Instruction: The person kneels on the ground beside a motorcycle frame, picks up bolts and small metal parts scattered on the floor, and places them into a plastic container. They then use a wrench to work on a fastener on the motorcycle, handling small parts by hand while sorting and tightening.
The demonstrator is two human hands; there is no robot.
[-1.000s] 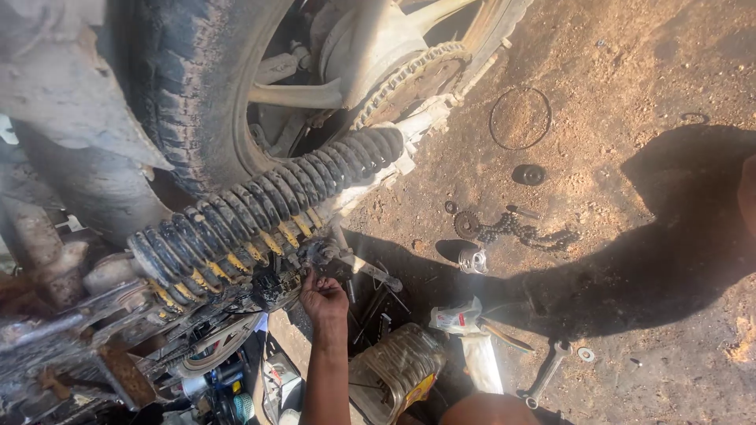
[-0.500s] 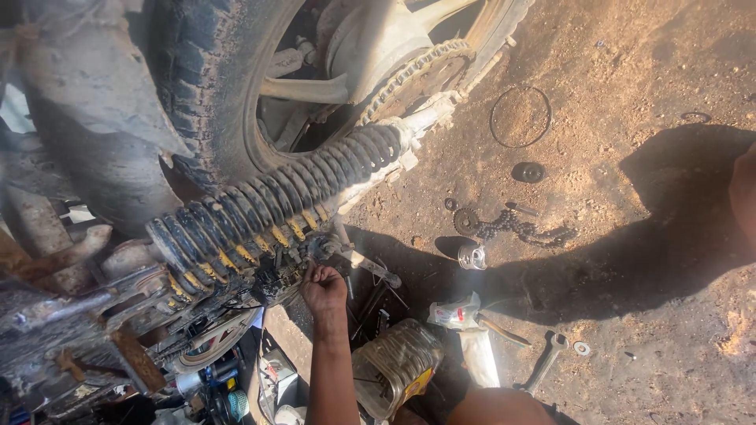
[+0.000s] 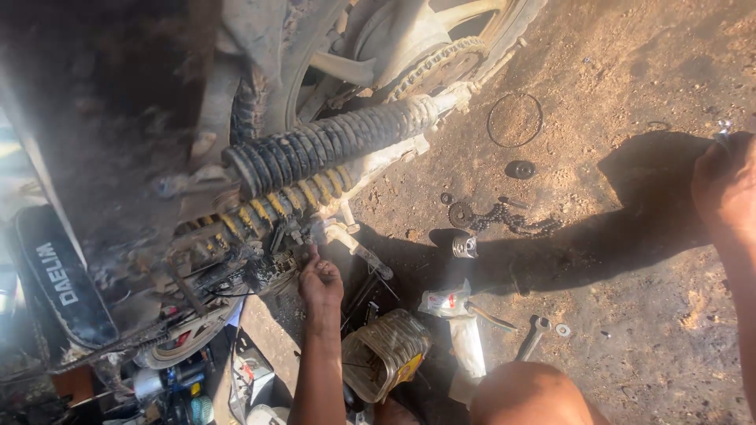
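Note:
A dusty motorcycle lies in front of me, its black coil shock absorber (image 3: pixel 331 145) and a yellow spring (image 3: pixel 268 208) slanting across the view. My left hand (image 3: pixel 319 279) reaches up from below. Its fingertips are pinched on a small metal fitting (image 3: pixel 303 250) just under the yellow spring, beside a grey footrest bracket (image 3: pixel 354 244). My right hand (image 3: pixel 726 185) is raised at the right edge, away from the motorcycle, with its fingers curled. A small shiny bit shows at its top, and I cannot tell what it holds.
On the dirt lie a wire ring (image 3: pixel 515 120), a dark disc (image 3: pixel 520 169), a chain with a sprocket (image 3: pixel 504 216), a small metal cylinder (image 3: pixel 465 246), a wrench (image 3: pixel 533 334), a washer (image 3: pixel 563 330) and a yellowish plastic can (image 3: pixel 386 354). The rear wheel (image 3: pixel 378 47) and its sprocket (image 3: pixel 437 67) are at the top. My knee (image 3: pixel 528 393) is at the bottom.
The view has shifted, so the motorcycle sits further right. My left hand stays at the same fitting. My right hand has come further into view at the right edge.

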